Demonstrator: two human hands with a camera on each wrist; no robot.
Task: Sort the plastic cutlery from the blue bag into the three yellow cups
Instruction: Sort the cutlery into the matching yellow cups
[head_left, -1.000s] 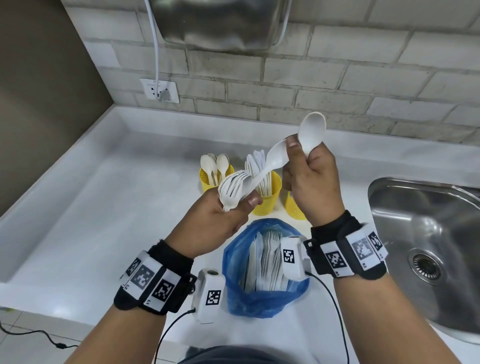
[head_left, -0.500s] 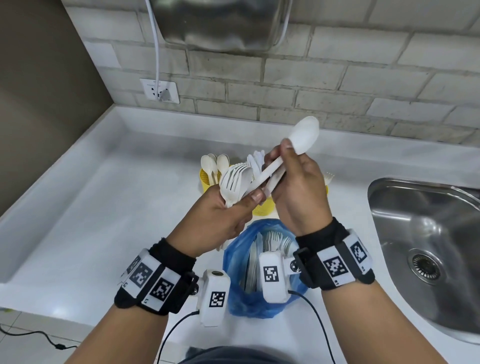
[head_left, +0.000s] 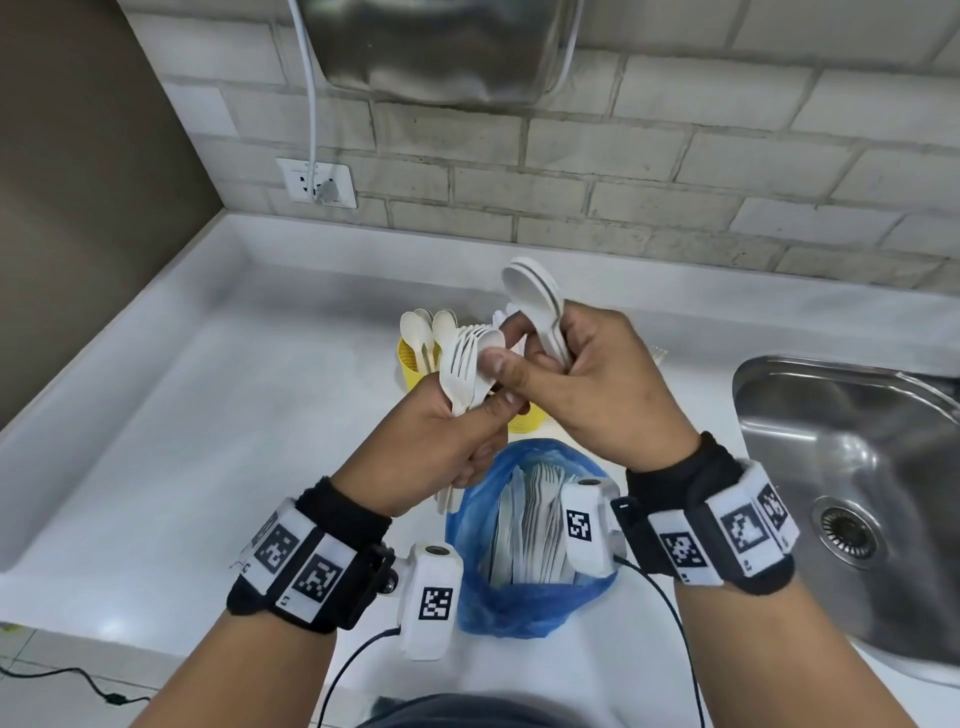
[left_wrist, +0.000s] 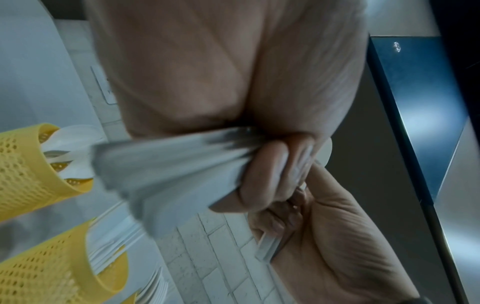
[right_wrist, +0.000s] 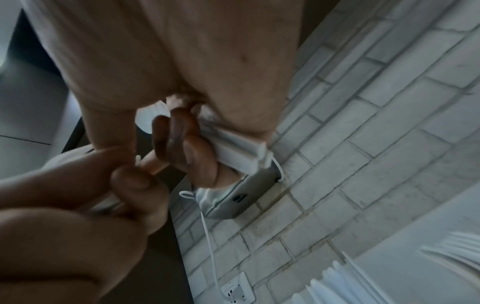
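Over the open blue bag (head_left: 524, 603), my left hand (head_left: 447, 441) grips a bunch of white forks and spoons (head_left: 465, 364) by the handles; its curled fingers (left_wrist: 262, 181) show in the left wrist view. Close beside it, my right hand (head_left: 597, 384) holds two or three white spoons (head_left: 537, 301) upright, handles (right_wrist: 239, 152) in the fist, and its thumb (head_left: 501, 366) presses on the left bunch. The yellow cup with spoons (head_left: 410, 364) stands behind. A second yellow cup (head_left: 527, 422) peeks out under the hands. The third cup is hidden.
More white cutlery (head_left: 530, 525) fills the bag. A steel sink (head_left: 841, 467) lies at the right. The white counter (head_left: 234, 415) is bounded by a raised edge at the left and a brick wall with a socket (head_left: 317, 182) and a steel box (head_left: 441, 47) behind.
My right hand has come down and left with its spoons until it meets the left hand's bunch. The spoons have turned from slanting to nearly upright. The left hand has stayed in place.
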